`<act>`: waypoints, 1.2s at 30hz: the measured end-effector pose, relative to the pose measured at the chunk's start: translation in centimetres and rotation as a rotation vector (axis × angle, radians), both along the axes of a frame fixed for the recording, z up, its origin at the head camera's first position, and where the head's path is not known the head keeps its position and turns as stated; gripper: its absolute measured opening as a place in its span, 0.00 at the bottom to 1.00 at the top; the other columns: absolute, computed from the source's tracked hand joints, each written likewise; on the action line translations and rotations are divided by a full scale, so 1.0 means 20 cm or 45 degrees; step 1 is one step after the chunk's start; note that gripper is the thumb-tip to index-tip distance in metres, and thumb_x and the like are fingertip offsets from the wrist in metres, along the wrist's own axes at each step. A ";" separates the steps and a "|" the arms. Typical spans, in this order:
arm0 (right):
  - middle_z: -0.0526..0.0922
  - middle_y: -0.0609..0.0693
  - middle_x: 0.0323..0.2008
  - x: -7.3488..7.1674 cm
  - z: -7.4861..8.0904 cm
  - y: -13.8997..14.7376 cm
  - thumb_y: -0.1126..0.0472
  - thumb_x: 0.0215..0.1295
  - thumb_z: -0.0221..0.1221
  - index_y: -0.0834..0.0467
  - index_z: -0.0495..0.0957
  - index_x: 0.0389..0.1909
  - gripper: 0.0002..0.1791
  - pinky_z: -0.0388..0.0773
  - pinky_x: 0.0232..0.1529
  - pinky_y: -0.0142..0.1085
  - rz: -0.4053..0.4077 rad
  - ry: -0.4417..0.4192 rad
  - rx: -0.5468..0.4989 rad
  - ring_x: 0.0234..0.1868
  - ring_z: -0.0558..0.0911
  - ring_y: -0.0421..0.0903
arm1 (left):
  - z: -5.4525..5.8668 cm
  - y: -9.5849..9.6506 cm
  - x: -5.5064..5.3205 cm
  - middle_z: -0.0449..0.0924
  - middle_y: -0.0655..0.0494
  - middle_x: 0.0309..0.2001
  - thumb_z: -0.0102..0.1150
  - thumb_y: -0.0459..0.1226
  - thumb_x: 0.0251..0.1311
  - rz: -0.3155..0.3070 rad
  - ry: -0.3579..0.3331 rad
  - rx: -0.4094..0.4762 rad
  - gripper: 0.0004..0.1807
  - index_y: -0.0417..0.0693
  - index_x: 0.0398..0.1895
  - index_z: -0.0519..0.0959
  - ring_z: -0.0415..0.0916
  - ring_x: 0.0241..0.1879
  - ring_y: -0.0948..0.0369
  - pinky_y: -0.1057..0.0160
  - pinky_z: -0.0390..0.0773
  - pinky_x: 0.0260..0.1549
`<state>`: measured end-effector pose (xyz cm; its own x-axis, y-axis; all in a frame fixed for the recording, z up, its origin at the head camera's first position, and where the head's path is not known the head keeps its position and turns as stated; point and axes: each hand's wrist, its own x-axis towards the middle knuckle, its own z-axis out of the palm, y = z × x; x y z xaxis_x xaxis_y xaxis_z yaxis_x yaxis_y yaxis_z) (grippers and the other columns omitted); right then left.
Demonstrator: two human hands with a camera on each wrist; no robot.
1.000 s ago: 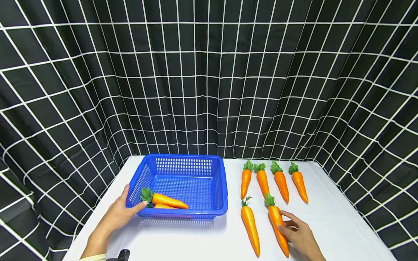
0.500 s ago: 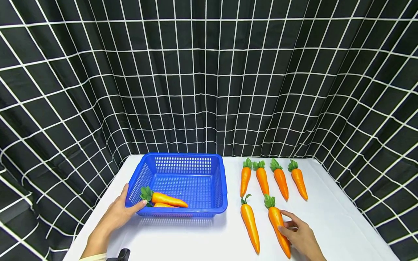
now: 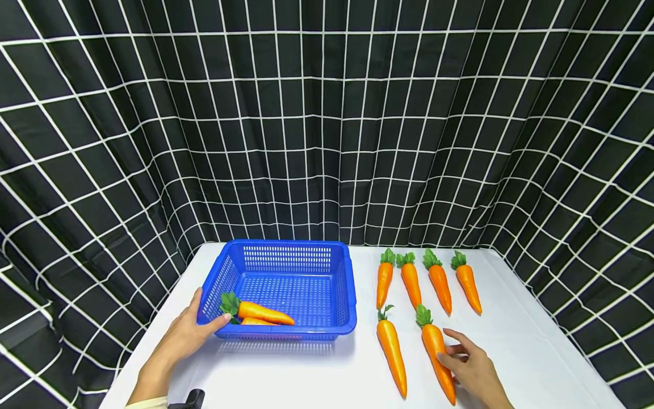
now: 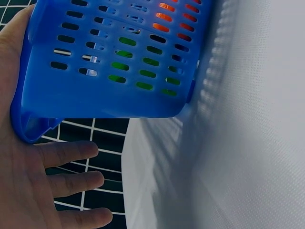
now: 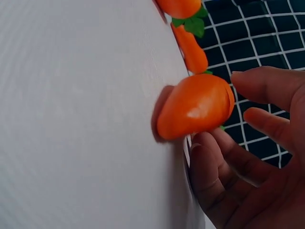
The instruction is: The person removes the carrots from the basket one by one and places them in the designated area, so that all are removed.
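My left hand [image 3: 179, 335] is at the near left corner of a blue plastic basket [image 3: 286, 329], its thumb over the front rim. Three straight, spread fingers [image 4: 76, 183] of this hand show below the basket in the left wrist view. Inside the basket lies a carrot [image 3: 263, 313] with green leaves, partly covering another carrot [image 3: 255, 321]. Around the nearest carrot [image 3: 434, 346], which lies on the table, my right hand [image 3: 472, 363] is spread. Its thumb is close against the carrot, while the index fingertip [image 5: 238, 80] stands slightly off it. Exact contact is hard to tell.
Left of that carrot lies another carrot [image 3: 392, 355]. Several more form a row behind, including a carrot [image 3: 466, 287] at the far right. A white cloth [image 3: 286, 380] covers the table. Black curtains [image 3: 317, 125] with white grid lines enclose the back and sides.
The nearest carrot has shifted slightly to the right. My right hand has eased a little rightward, and its index fingertip has drawn off the carrot. The left hand has stayed on the basket.
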<state>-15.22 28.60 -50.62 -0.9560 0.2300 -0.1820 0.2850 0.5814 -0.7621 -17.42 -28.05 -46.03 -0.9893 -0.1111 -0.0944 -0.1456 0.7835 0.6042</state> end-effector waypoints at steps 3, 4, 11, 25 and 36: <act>0.80 0.56 0.37 0.00 0.01 0.00 0.61 0.56 0.68 0.62 0.67 0.64 0.34 0.80 0.25 0.40 -0.005 0.006 -0.005 0.30 0.79 0.47 | 0.00 0.00 0.00 0.46 0.21 0.68 0.53 0.68 0.55 0.002 -0.006 0.001 0.63 0.40 0.75 0.31 0.51 0.63 0.26 0.28 0.56 0.55; 0.80 0.57 0.37 0.00 0.01 0.00 0.61 0.57 0.68 0.63 0.66 0.64 0.34 0.80 0.25 0.40 -0.003 0.008 -0.006 0.30 0.79 0.47 | 0.00 0.00 0.00 0.46 0.21 0.68 0.54 0.68 0.55 0.001 -0.006 0.001 0.63 0.40 0.75 0.31 0.51 0.63 0.26 0.29 0.56 0.55; 0.79 0.56 0.37 0.00 0.05 0.01 0.61 0.58 0.67 0.63 0.66 0.64 0.34 0.80 0.25 0.39 0.015 0.060 0.012 0.30 0.79 0.47 | 0.01 0.00 -0.01 0.45 0.22 0.68 0.54 0.68 0.55 -0.002 -0.006 0.012 0.63 0.40 0.75 0.30 0.49 0.64 0.27 0.29 0.54 0.56; 0.81 0.58 0.42 0.02 0.24 -0.01 0.58 0.62 0.66 0.61 0.70 0.64 0.30 0.80 0.28 0.35 0.044 0.378 -0.074 0.33 0.80 0.46 | 0.02 -0.01 -0.01 0.45 0.22 0.68 0.53 0.68 0.55 -0.003 -0.010 0.011 0.64 0.41 0.75 0.30 0.49 0.64 0.27 0.28 0.54 0.56; 0.81 0.55 0.40 0.04 0.44 -0.09 0.62 0.64 0.64 0.63 0.70 0.63 0.27 0.82 0.30 0.38 0.134 0.661 -0.287 0.33 0.82 0.46 | 0.01 -0.01 -0.01 0.47 0.22 0.68 0.54 0.68 0.55 -0.014 0.007 0.006 0.63 0.39 0.75 0.32 0.51 0.63 0.27 0.29 0.56 0.55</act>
